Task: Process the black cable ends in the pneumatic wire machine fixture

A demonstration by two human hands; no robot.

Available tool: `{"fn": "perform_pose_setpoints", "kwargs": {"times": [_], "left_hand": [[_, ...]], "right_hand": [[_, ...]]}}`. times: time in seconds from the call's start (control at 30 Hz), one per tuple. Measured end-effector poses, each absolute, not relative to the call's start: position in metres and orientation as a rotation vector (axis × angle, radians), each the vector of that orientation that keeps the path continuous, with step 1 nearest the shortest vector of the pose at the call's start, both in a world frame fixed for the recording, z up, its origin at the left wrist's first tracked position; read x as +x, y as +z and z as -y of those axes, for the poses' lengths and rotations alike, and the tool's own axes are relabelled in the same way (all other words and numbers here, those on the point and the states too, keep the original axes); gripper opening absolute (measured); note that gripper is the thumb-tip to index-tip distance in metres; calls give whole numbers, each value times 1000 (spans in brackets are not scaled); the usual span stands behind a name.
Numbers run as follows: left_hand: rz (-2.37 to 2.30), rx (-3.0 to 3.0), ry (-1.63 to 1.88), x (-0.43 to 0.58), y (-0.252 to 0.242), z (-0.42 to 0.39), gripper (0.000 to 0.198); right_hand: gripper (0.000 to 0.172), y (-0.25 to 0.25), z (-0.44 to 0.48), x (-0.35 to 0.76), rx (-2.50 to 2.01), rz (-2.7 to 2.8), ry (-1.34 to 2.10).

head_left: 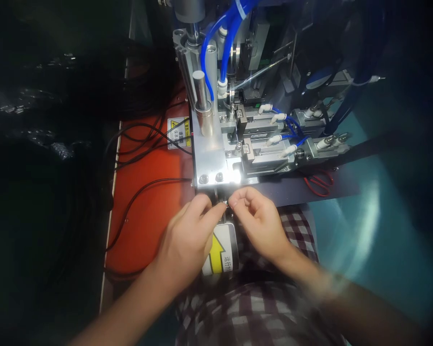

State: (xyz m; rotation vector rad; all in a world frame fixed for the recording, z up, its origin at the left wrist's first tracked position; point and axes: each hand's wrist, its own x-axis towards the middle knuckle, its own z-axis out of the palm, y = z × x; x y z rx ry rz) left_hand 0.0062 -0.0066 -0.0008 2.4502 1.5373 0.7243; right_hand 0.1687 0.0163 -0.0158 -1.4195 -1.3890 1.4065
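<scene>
Two bare hands work at the near edge of one silver plate [210,154], the left hand [189,235] on the left side and the right hand [260,221] on the right, their fingertips nearly meeting. On each, thumb and index finger are drawn together over a narrow dark section [226,216] just near of the plate; whether either grip is closed on a small piece cannot be told, since the fingers cover the spot. The plate carries two round-headed bolts [204,179] side by side along its near edge and one upright metal post [201,91] farther back. To its right lie two slide units [263,161], one near and one far, each with a dark end block and two white fittings, four fittings in all. At least two blue tubes [203,55] come down on the far side. The plate is smooth, bare metal, glaring white at its near right corner; the dark section shows small bright screw-like spots. One white label [228,240] with a single yellow arrow sits near of it, between the hands. Left of the plate, an orange panel [155,206] bears several black cables and one yellow-and-white warning label [179,133]. One red-handled tool [316,194] lies at the right.
</scene>
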Motion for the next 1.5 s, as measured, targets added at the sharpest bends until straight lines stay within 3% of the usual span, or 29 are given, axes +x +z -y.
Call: {"fn": "perform_pose_setpoints", "kwargs": {"times": [0.4,0.8,1.5], "left_hand": [[-1538,2466,736,7,1,6,30],[-1527,2432,746,7,-1,7,28],[-1510,2438,748,5,-1,7,28]], "right_hand": [[12,-14,-16,171,-1435,1577,1255],[20,-7,-26,172,-1430,1013,1851],[8,-15,-20,168,-1388,1318,1458]]}}
